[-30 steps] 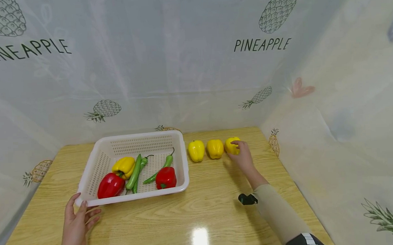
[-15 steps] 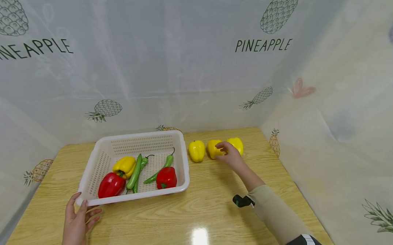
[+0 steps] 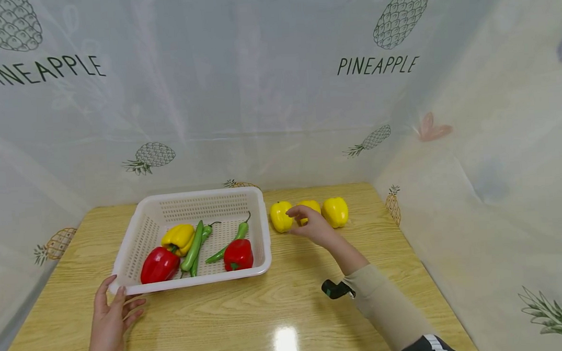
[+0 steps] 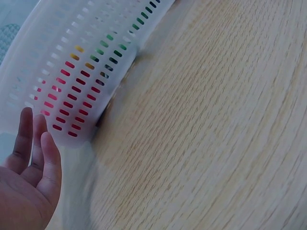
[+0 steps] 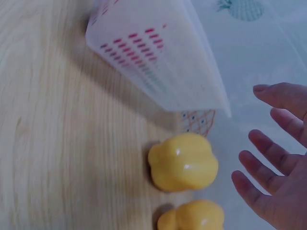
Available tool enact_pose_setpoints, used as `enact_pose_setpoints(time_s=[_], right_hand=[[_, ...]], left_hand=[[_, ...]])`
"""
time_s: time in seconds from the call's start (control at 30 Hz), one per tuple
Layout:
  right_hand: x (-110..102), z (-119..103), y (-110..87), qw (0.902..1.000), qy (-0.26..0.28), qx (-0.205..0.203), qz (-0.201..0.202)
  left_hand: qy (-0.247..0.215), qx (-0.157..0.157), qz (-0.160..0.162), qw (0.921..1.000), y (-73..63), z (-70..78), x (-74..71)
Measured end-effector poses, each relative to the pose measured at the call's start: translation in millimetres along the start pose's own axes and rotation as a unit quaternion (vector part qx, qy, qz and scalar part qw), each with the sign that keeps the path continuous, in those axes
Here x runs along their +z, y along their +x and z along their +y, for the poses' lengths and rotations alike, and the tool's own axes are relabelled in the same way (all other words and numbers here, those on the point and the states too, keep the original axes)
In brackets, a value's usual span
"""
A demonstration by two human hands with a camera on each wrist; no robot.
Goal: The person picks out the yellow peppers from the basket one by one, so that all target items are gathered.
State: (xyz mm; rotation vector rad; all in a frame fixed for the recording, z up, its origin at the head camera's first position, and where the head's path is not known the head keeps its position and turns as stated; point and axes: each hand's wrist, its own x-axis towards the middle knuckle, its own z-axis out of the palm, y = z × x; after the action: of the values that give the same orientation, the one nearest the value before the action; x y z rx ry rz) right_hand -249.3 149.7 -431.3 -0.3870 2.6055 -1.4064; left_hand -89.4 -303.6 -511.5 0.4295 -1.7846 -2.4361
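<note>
1. Leftmost yellow pepper (image 3: 278, 218): on the desk (image 3: 212, 325) near its far edge, just beside the basket (image 3: 196, 282), not in it.
2. Your right hand (image 3: 314, 229) is right by it, fingers loosely bent, holding nothing; the right wrist view shows them spread and apart from any pepper.
3. Middle yellow pepper (image 3: 308, 204) is partly hidden behind that hand; rightmost yellow pepper (image 3: 335, 212) sits nearest the desk's far-right corner.
4. Risk: the skins look slick, so an off-centre pinch could roll one toward the far edge. A low wrist could bump the middle one.
5. Basket fills the desk's far-left part. A low sideways sweep could catch its right rim.
6. Your left hand (image 3: 109, 319) has thumb and index finger at the basket corner facing the desk's near-left corner, other fingers loose; can't tell if it grips. Pushing there could slide the basket into the row.
7. Inside: two red peppers (image 3: 159, 265), one yellow pepper, green chilies; a jolt could shift them.
</note>
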Motion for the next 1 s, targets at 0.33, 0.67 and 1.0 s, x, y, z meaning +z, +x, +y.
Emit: enact_pose_setpoints(time_s=[0.33,0.67,1.0], right_hand=[[20,-21,11.5,0.9969,0.020,-0.025,-0.072],[47,-34,19.1,0.9929,0.038,-0.052,-0.100],[64,-50,16.3,0.9933,0.025,-0.041,-0.105]], left_hand=[[-0.003,0.011,-0.008,0.9999,0.2,-1.5,-0.6],[-0.005,0.011,-0.008,0.9999,-0.1,-2.4,1.8],[-0.001,0.009,-0.004,0.9999,-1.3,-2.2,1.4]])
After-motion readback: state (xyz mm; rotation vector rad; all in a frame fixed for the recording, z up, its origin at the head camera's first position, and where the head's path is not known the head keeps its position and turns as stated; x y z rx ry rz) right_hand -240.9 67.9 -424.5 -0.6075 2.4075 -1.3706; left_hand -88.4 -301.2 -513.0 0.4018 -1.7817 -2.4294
